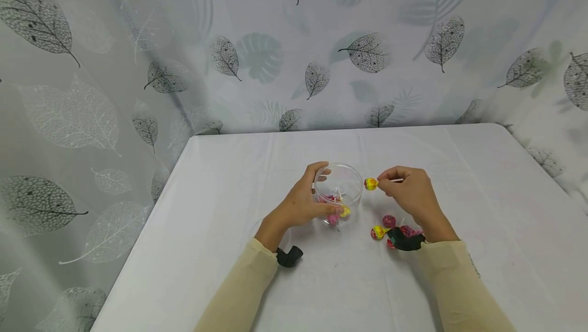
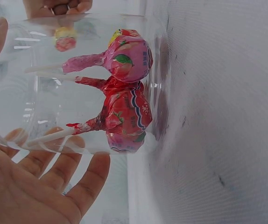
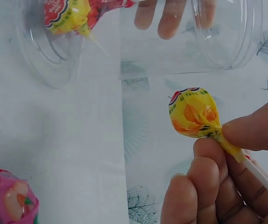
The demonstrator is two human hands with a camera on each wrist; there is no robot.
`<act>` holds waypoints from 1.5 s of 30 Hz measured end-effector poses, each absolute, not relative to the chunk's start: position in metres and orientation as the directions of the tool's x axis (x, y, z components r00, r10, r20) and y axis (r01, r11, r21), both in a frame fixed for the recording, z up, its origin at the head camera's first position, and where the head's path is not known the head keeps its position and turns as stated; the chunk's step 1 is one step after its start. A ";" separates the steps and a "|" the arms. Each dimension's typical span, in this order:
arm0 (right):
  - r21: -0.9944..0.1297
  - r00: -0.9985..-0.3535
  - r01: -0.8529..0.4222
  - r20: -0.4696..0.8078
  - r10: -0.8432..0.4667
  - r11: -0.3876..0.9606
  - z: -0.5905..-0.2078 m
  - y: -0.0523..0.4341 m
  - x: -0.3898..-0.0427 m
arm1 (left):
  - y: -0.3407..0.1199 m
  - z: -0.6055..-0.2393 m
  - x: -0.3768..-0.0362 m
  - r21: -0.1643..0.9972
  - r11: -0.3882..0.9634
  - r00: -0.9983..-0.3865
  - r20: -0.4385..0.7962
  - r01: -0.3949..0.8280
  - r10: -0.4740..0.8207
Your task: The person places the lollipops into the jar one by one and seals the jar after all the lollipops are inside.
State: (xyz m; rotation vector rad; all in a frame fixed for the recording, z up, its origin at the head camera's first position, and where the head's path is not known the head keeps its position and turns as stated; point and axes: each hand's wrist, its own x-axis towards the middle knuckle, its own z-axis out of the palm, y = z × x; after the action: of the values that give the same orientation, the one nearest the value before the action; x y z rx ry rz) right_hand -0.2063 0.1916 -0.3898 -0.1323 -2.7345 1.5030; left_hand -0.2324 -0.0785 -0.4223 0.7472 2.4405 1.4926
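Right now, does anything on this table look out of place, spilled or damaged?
Only small dark flecks on the white tablecloth stand out, as the cloth around them is plain; whether they are stains, I can't tell. Nothing looks spilled: the left hand holds the jar, and the loose lollipops lie grouped near the right hand.

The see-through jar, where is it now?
In the head view, the see-through jar is in the left hand, just left of the yellow lollipop that the right hand pinches.

Remotely, I see lollipops [image 2: 127, 109] in the jar [image 1: 343, 189] on the counter [image 1: 220, 194]; loose lollipops [image 1: 389, 221] lie right of the jar, farther from the back edge.
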 end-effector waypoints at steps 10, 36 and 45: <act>-0.868 -0.993 0.056 0.001 0.115 0.494 -0.383 0.189 -0.203 | -0.079 -0.423 -0.233 0.869 0.371 -0.854 0.104 0.328 0.510; -0.899 -0.985 0.001 0.076 0.158 0.438 -0.370 0.182 -0.195 | -0.079 -0.423 -0.232 0.872 0.368 -0.857 0.103 0.322 0.505; -0.907 -0.982 -0.025 0.100 0.158 0.421 -0.367 0.177 -0.192 | -0.078 -0.422 -0.232 0.873 0.374 -0.860 0.092 0.312 0.502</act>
State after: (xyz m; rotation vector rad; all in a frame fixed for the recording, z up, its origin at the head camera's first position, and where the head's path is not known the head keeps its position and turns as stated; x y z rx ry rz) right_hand -0.1918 0.1771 -0.3670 -0.1188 -2.5003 1.6004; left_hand -0.2321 -0.0782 -0.4223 0.7328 2.4423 1.4880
